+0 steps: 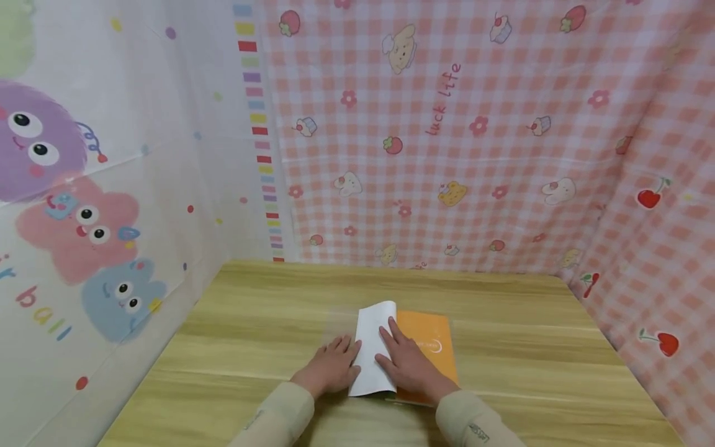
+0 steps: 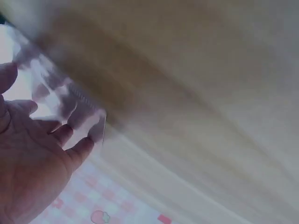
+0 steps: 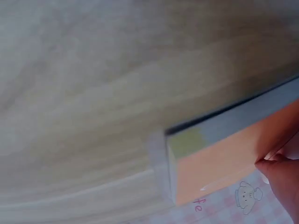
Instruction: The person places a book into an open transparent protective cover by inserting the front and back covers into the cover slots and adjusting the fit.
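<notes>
An orange book [image 1: 438, 329] lies on the wooden table, with a white page or inside cover [image 1: 371, 347] turned to the left. A clear plastic sheet [image 2: 84, 105] extends beyond the white piece's left side. My left hand [image 1: 333, 366] rests at the white piece's left edge, fingers extended over the plastic. My right hand [image 1: 410, 363] lies on the book, its fingertips touching the white piece near the fold. In the right wrist view, the book's page block shows as a thick edge; most of that hand is out of frame.
The wooden table [image 1: 251, 335] stretches out on both sides of the book. Behind it hangs a pink checked cloth [image 1: 424, 161], and a white cartoon-printed cloth [image 1: 167, 155] hangs at the left.
</notes>
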A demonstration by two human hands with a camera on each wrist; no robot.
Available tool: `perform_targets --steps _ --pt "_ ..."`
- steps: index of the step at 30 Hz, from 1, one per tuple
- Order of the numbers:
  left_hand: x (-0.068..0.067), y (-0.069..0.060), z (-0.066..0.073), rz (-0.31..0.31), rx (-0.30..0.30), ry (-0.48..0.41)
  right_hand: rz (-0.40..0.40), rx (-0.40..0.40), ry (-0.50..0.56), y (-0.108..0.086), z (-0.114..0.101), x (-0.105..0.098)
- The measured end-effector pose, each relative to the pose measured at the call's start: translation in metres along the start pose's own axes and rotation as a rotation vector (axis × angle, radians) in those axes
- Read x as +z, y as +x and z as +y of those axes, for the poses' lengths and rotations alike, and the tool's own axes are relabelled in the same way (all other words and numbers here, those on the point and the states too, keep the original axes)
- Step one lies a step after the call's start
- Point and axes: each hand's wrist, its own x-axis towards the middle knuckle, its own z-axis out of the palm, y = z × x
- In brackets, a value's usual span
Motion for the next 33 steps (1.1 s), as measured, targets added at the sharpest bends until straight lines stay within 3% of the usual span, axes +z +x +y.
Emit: perform_targets --steps 8,15,18,24,28,33 --pt "-0.005 -0.002 -0.01 -0.014 -0.061 -0.122 -0.077 0.046 -0.062 0.006 -0.001 0.005" --pt "-0.003 -0.001 -0.011 0.014 -0.054 -0.124 -0.075 0.088 -0.134 0.013 -0.006 0.01" --pt "-0.001 -0.002 -0.011 0.019 -0.046 -0.128 -0.068 0.086 -0.113 0.013 -0.008 0.009" --pt "-0.004 -0.005 -0.01 0.019 -0.047 -0.183 -0.012 0.06 0.038 0.006 -0.003 0.001" --pt "-0.005 -0.005 -0.011 0.033 -0.057 -0.223 -0.034 0.075 0.004 0.006 0.001 0.003" --pt "-0.004 -0.005 -0.011 0.029 -0.063 -0.206 -0.041 0.084 -0.071 0.008 0.001 0.008"
